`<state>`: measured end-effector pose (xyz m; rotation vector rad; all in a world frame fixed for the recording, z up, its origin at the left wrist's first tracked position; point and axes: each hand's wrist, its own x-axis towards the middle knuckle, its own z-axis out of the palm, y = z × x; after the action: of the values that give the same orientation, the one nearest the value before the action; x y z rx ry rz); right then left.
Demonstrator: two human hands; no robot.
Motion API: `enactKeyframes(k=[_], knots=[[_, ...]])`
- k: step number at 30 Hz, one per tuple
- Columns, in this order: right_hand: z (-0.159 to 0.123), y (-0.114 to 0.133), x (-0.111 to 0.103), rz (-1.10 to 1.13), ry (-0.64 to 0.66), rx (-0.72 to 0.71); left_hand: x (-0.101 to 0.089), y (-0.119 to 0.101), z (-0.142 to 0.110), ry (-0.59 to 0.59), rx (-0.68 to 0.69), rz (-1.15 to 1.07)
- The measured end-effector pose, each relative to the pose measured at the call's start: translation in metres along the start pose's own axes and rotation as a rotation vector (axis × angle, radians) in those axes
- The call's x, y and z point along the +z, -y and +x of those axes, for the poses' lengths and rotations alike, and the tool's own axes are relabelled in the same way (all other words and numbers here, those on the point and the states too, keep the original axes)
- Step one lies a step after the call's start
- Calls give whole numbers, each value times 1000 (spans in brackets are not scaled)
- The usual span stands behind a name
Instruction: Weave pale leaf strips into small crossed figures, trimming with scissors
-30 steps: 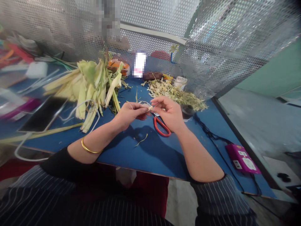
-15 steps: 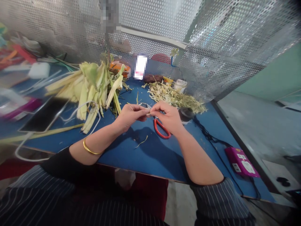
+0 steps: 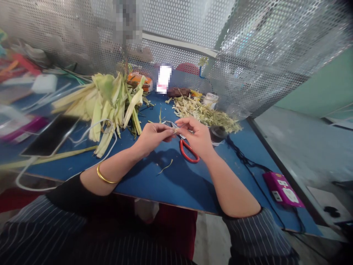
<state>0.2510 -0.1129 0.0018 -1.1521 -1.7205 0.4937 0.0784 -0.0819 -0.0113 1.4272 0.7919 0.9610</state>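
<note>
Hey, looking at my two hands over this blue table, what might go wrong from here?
The pale piece pinched between your left hand and right hand looks small, so it might slip and drop. The scissors lie on the table close to your right hand, which might knock them. The cable passes near your left forearm, which might snag it.

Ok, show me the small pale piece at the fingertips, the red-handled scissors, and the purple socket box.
Pale piece (image 3: 175,130): head view, on its visible middle.
Scissors (image 3: 182,150): head view, on the red handle loop's left side.
Purple socket box (image 3: 282,189): head view, mid upper face.
</note>
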Motion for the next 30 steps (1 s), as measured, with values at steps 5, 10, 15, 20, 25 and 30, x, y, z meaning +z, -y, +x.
enactKeyframes(k=[5, 10, 15, 20, 25, 30], knots=[[2, 4, -4, -41, 43, -72, -3, -2, 1, 51, -90, -153], [2, 5, -4, -65, 50, -85, -3, 0, 1, 73, -77, -147], [1, 5, -1, -78, 30, -82, -1, 1, 0, -27, -23, -97], [-2, 6, 5, -131, -40, -7, 3, -3, -2, -10, -5, -27], [-3, 0, 10, -60, -44, 86, 4, -2, -1, 8, -31, 7], [1, -4, 7, 169, -36, 241, 2, 2, 2, -23, -22, 38]])
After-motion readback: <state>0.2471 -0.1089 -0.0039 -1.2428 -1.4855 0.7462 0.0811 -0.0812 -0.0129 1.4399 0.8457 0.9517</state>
